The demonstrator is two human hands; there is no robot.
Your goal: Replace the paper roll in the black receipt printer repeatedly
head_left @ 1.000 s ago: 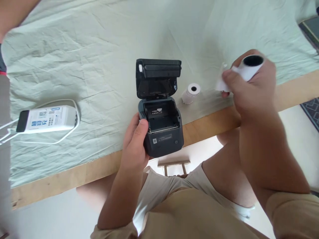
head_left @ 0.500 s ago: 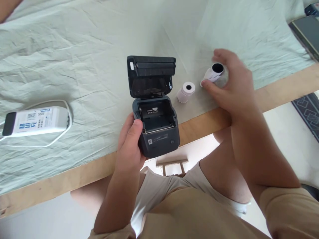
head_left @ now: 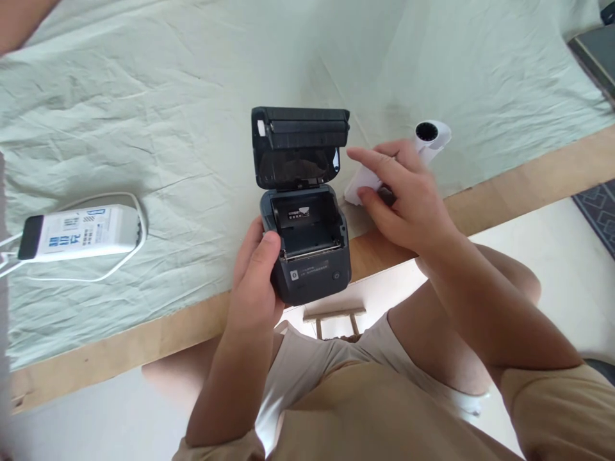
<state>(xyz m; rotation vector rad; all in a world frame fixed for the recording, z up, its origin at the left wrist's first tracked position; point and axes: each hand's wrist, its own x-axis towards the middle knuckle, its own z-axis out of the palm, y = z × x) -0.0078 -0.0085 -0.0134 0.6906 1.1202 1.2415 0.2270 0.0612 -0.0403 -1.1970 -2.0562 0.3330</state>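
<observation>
My left hand (head_left: 254,275) grips a dark portable label printer (head_left: 312,282) by its left side, thumb on top. The printer's lid (head_left: 300,147) stands open, and no roll shows in its bay. My right hand (head_left: 403,192) is around a small white paper roll (head_left: 356,186) just right of the printer, with thumb and index finger apart on either side. The fingers cover the roll's top, and a firm grip does not show. A second white roll (head_left: 438,144) with a wide black core stands behind that hand, its paper end loose.
At the left lies a white boxy device (head_left: 81,234) with printed labels and a white cable (head_left: 139,211). Pale green cloth (head_left: 192,128) covers the table up to its wooden edge (head_left: 144,346). A dark flat object (head_left: 596,61) lies far right. Part of an arm (head_left: 22,22) shows top left.
My right hand has let go of the black-cored roll and moved left to the small roll. The black-cored roll stays standing. My left hand still holds the open printer.
</observation>
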